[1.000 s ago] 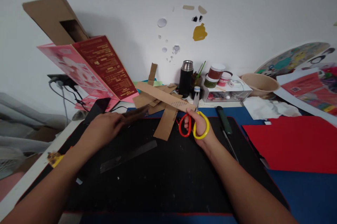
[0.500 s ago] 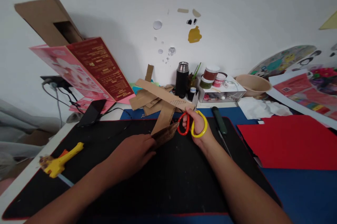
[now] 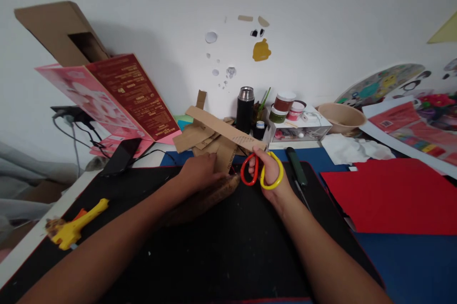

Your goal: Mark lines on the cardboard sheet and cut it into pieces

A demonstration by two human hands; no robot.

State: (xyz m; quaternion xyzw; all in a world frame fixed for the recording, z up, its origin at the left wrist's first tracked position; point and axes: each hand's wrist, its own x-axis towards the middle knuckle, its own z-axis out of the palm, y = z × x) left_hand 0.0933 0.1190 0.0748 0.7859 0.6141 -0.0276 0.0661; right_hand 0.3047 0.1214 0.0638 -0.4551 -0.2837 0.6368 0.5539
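My right hand (image 3: 270, 173) is closed around scissors (image 3: 272, 187) with one red and one yellow handle loop, blades pointing away from me. A long, pale cardboard strip (image 3: 224, 125) slants up and left from beside those fingers; its near end meets the scissors. Farther left, my left hand (image 3: 200, 171) has its fingers bent on a printed cardboard piece (image 3: 225, 155) at the pile's front. Below that hand is a darker, blurred brown cardboard piece (image 3: 214, 195) over the black mat (image 3: 228, 251). The left fingertips are partly hidden.
Behind the hands lie cardboard scraps (image 3: 189, 136), with a black flask (image 3: 245, 111) and stacked paint jars (image 3: 283, 102) beyond. A green-handled tool (image 3: 296, 166) lies right of the scissors, near red sheets (image 3: 389, 197). At left is a yellow glue gun (image 3: 78, 223).
My left hand has moved forward to the cardboard pile. The darker cardboard piece has shifted left and lower, beneath that hand. My right hand still holds the scissors in nearly the same place.
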